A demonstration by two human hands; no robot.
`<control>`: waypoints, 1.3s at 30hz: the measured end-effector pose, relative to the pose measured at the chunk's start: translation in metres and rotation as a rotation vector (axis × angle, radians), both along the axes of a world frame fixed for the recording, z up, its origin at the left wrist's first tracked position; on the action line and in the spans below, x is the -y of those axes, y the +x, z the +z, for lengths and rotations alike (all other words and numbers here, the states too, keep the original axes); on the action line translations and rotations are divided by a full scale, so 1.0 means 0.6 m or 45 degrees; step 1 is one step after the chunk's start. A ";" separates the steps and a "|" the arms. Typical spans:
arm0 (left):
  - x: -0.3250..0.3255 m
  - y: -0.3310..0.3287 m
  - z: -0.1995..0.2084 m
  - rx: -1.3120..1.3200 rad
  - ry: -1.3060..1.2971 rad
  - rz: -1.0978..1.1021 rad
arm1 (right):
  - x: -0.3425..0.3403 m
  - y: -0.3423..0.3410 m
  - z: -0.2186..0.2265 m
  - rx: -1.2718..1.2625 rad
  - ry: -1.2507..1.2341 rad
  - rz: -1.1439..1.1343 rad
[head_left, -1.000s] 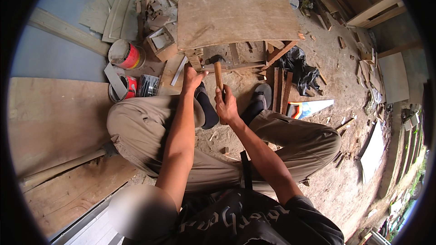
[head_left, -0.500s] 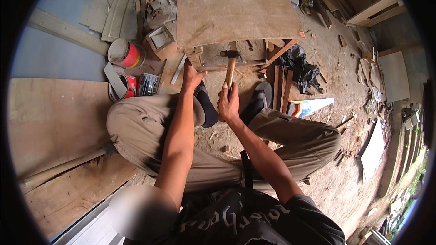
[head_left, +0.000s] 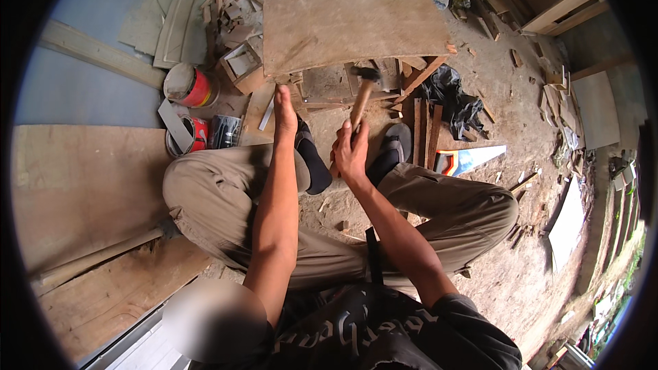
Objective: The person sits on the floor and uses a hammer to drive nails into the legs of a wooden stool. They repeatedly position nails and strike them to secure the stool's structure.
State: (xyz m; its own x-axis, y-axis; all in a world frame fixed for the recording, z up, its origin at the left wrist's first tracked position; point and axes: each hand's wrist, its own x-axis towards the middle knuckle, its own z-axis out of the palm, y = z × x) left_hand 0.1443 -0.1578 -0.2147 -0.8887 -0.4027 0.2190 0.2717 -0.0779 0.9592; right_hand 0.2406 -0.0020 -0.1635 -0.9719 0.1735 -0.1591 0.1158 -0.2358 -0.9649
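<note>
My right hand [head_left: 351, 153] is wrapped round the wooden handle of a hammer [head_left: 362, 99]. Its dark head is raised just off the near edge of a brown plywood panel [head_left: 353, 14] and is slightly blurred. The panel lies on a wooden frame [head_left: 327, 105], whose near pieces show beneath it. By the panel's near left corner is my left hand [head_left: 285, 118], seen edge-on. Its visible fingers are stretched forward with nothing seen in them; the underside of the hand is hidden.
A handsaw [head_left: 469, 159] lies right of my feet, beside dark wooden strips [head_left: 428, 133] and a crumpled black plastic bag [head_left: 452, 103]. Paint cans [head_left: 188, 85] stand at the left near a small wooden box [head_left: 242, 63]. Wood scraps [head_left: 236, 3] are heaped at the far left.
My left hand has turned edge-on, its thumb no longer sticking out to the right. The hammer head has shifted slightly right and farther away, tilting the handle.
</note>
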 end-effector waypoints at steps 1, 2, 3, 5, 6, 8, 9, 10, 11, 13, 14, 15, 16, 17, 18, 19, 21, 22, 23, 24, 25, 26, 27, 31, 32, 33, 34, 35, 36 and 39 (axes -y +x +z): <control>-0.004 -0.007 0.009 -0.033 0.043 0.028 | 0.001 -0.003 0.002 -0.104 -0.083 -0.054; -0.011 -0.005 0.016 0.007 0.101 0.069 | 0.006 -0.002 0.001 -0.009 -0.101 -0.075; -0.009 -0.009 0.023 0.032 0.092 0.033 | 0.008 -0.001 -0.002 -0.111 -0.167 -0.078; -0.008 -0.011 0.032 0.058 0.065 0.007 | 0.025 0.009 -0.016 0.058 0.210 -0.029; -0.010 -0.012 0.034 0.059 0.050 0.014 | 0.027 0.022 -0.024 0.125 0.366 0.151; -0.010 -0.012 0.033 0.042 0.041 0.065 | 0.020 0.035 -0.038 0.104 0.630 0.299; -0.009 -0.013 0.031 0.044 0.037 0.044 | 0.016 0.040 -0.043 0.258 0.586 0.279; -0.008 -0.013 0.030 0.047 0.034 0.023 | 0.014 0.039 -0.046 0.175 0.529 0.247; -0.006 -0.013 0.028 0.056 0.033 0.006 | 0.011 0.040 -0.048 0.184 0.500 0.209; -0.004 -0.011 0.024 0.099 -0.009 0.010 | 0.010 0.034 -0.050 0.190 0.405 0.156; -0.003 -0.010 0.023 0.141 -0.009 0.005 | 0.013 0.029 -0.051 0.192 0.338 0.141; -0.002 -0.009 0.023 0.196 -0.005 0.000 | 0.017 0.024 -0.053 0.106 0.267 0.108; -0.001 -0.009 0.023 0.182 -0.007 -0.003 | 0.026 0.021 -0.056 0.068 0.182 0.078; -0.002 -0.008 0.023 0.181 -0.005 -0.007 | 0.035 0.021 -0.059 0.042 0.242 0.073; -0.003 -0.009 0.024 0.176 -0.001 0.002 | 0.044 0.024 -0.060 -0.056 0.316 0.038; -0.005 -0.010 0.025 0.170 0.003 0.010 | 0.050 0.027 -0.060 -0.153 0.391 0.002; -0.009 -0.011 0.027 0.179 0.025 0.065 | 0.050 0.034 -0.051 -0.025 0.233 0.204; -0.011 -0.012 0.028 0.119 0.028 0.051 | 0.043 0.036 -0.042 0.068 0.144 0.284; -0.012 -0.012 0.028 0.081 0.040 0.046 | 0.037 0.035 -0.030 0.161 0.056 0.365; -0.012 -0.013 0.028 0.044 0.053 0.047 | 0.034 0.030 -0.017 0.176 -0.007 0.256; -0.010 -0.011 0.028 0.066 0.031 0.042 | 0.028 0.025 -0.003 0.152 -0.136 0.180; -0.009 -0.012 0.028 0.084 0.007 0.038 | 0.025 0.016 0.007 0.133 -0.230 0.063; -0.007 -0.011 0.028 0.117 -0.012 0.047 | 0.023 0.010 0.014 0.022 -0.353 -0.024; -0.006 -0.010 0.029 0.073 0.017 0.017 | 0.040 0.008 -0.005 -0.037 -0.302 -0.157; -0.007 -0.009 0.029 0.099 0.019 0.051 | 0.050 0.015 -0.020 0.066 -0.043 -0.056; -0.007 -0.008 0.029 0.126 0.022 0.083 | 0.059 0.023 -0.035 -0.138 0.342 0.038; -0.008 -0.008 0.029 0.169 0.016 0.090 | 0.049 0.034 -0.047 -0.036 0.377 0.218; -0.009 -0.008 0.027 0.078 0.032 0.045 | 0.044 0.042 -0.057 0.171 0.407 0.324; -0.008 -0.009 0.025 0.173 0.036 0.036 | 0.037 0.050 -0.063 0.180 0.371 0.359; -0.004 -0.010 0.013 0.176 0.032 0.028 | 0.024 0.051 -0.062 0.222 0.326 0.261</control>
